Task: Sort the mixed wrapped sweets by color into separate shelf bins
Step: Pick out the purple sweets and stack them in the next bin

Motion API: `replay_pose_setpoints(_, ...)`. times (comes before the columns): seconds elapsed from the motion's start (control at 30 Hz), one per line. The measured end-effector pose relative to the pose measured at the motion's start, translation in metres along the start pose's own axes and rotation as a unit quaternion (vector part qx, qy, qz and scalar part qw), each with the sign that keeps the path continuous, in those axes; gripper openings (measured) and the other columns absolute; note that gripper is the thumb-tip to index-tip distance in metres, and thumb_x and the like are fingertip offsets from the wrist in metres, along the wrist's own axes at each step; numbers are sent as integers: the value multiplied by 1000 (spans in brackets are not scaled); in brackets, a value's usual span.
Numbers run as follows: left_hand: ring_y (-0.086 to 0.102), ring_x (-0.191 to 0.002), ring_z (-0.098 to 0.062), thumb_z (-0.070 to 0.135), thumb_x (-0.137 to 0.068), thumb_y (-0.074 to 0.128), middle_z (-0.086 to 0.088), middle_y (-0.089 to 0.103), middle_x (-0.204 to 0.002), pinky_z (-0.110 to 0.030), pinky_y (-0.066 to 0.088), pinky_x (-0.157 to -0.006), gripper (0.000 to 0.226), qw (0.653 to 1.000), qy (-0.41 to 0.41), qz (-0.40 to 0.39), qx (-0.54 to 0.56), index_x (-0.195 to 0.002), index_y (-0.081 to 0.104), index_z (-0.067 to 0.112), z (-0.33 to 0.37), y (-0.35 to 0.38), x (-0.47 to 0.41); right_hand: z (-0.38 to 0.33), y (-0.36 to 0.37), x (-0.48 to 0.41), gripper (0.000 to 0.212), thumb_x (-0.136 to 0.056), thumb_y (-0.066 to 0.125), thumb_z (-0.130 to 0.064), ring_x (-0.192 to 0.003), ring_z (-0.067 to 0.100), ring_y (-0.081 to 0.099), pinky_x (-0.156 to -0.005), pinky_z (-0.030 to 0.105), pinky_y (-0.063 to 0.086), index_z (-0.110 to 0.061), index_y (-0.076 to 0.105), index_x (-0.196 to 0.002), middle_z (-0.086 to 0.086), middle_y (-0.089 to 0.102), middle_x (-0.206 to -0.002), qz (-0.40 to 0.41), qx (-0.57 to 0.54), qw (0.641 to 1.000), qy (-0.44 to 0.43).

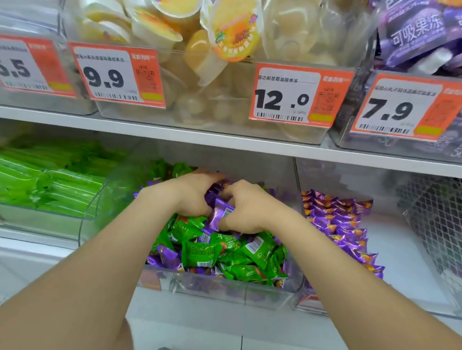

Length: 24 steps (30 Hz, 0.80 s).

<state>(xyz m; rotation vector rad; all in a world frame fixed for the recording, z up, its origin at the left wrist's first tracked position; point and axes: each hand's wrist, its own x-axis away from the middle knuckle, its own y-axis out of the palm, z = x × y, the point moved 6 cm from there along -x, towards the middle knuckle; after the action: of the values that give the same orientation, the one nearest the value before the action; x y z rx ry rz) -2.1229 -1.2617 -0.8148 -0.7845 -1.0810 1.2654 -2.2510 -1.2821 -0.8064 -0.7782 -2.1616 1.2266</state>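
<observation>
While you lean over the lower shelf, both of your hands are sunk in the middle bin (257, 296), a clear tub where green sweets (209, 251) and purple sweets (220, 208) lie mixed together. Your left hand (190, 193) is toward the back of the tub, its fingers curled down over a bunch of the purple sweets. Your right hand (242, 209) is just beside it, almost touching, with its fingers bent inward and gripping more of the purple sweets against the palm. Most of the green sweets are heaped at the front of the tub, below your wrists.

To your right, the right bin (405, 259) holds a purple pile (339, 222) of the same wrappers, banked against its left wall. To your left, the left bin (40, 225) is filled with long green sticks (51, 184). On the upper shelf (169, 135) stand tubs of jelly cups (233, 27) and purple pouches (417, 31), each fronted by orange price tags (287, 97).
</observation>
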Motion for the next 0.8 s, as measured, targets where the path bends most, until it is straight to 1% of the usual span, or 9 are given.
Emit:
replay_pose_setpoints(0.1, 44, -143, -26, 42, -86, 71, 6, 42, -155, -51, 41, -108, 79, 997, -21, 11, -69, -154, 32, 53, 0, 2, -7, 6, -4, 6, 26, -71, 81, -25, -78, 31, 73, -64, 43, 61, -3, 72, -82, 18, 73, -72, 29, -27, 999, 22)
replay_pose_setpoints(0.17, 50, -137, -25, 37, -91, 71, 7, 52, -150, -46, 44, -102, 64, 993, -27, 45, -101, -148, 45, 50, 4, -4, -9, 9, -9, 11, 20, -71, 79, -26, -79, 28, 71, -66, 40, 60, -10, 74, -82, 13, 73, -71, 79, -33, 996, 26)
replay_pose_setpoints(0.3, 58, -128, -23, 48, -85, 79, 7, 64, -137, -38, 45, -99, 49, 987, -31, 91, -126, -131, 62, 46, 7, -13, -8, 13, -35, 33, 20, -76, 74, -23, -95, 29, 68, -83, 38, 56, -24, 74, -96, -3, 75, -91, 235, -30, 971, 12)
replay_pose_setpoints(0.4, 56, -131, -25, 53, -91, 70, 8, 64, -135, -46, 40, -106, 43, 986, -35, 123, -110, -132, 61, 46, 9, -20, 0, 12, -48, 51, 25, -87, 74, -19, -106, 27, 64, -88, 30, 44, -18, 73, -112, 1, 75, -107, 264, -32, 964, -9)
replay_pose_setpoints(0.47, 57, -128, -28, 55, -95, 64, 7, 67, -130, -50, 40, -107, 39, 985, -32, 146, -82, -133, 61, 43, 14, -26, 12, 11, -53, 62, 29, -90, 71, -19, -103, 23, 65, -85, 26, 40, -18, 73, -119, -1, 76, -109, 280, -44, 959, -25)
replay_pose_setpoints(0.57, 63, -100, -27, 54, -98, 62, 6, 70, -99, -47, 49, -96, 31, 987, -11, 161, -2, -120, 68, 33, 23, -29, 38, 11, -56, 75, 19, -87, 67, -22, -75, 15, 59, -72, 28, 45, -24, 76, -103, -6, 68, -76, 289, -127, 949, -26)
replay_pose_setpoints(0.67, 58, -67, -11, 49, -96, 68, 3, 67, -73, -34, 50, -67, 22, 985, 27, 143, 87, -101, 72, 28, 39, -28, 65, 18, -54, 82, 4, -85, 65, -23, -68, 16, 51, -63, 30, 42, -19, 66, -83, 0, 58, -77, 281, -147, 948, -10)
replay_pose_setpoints(0.73, 57, -59, -11, 48, -95, 69, -2, 69, -73, -31, 48, -61, 20, 982, 29, 120, 140, -96, 73, 28, 50, -25, 76, 23, -49, 85, 11, -90, 62, -23, -71, 17, 57, -66, 30, 43, -21, 69, -99, 1, 63, -92, 251, -166, 954, -4)
replay_pose_setpoints(0.8, 56, -57, -14, 46, -94, 69, -6, 71, -76, -30, 48, -59, 19, 975, 25, 103, 195, -95, 73, 27, 60, -20, 84, 27, -47, 89, 38, -96, 62, -19, -79, 17, 67, -71, 35, 53, -24, 60, -133, -2, 67, -107, 214, -252, 944, 6)
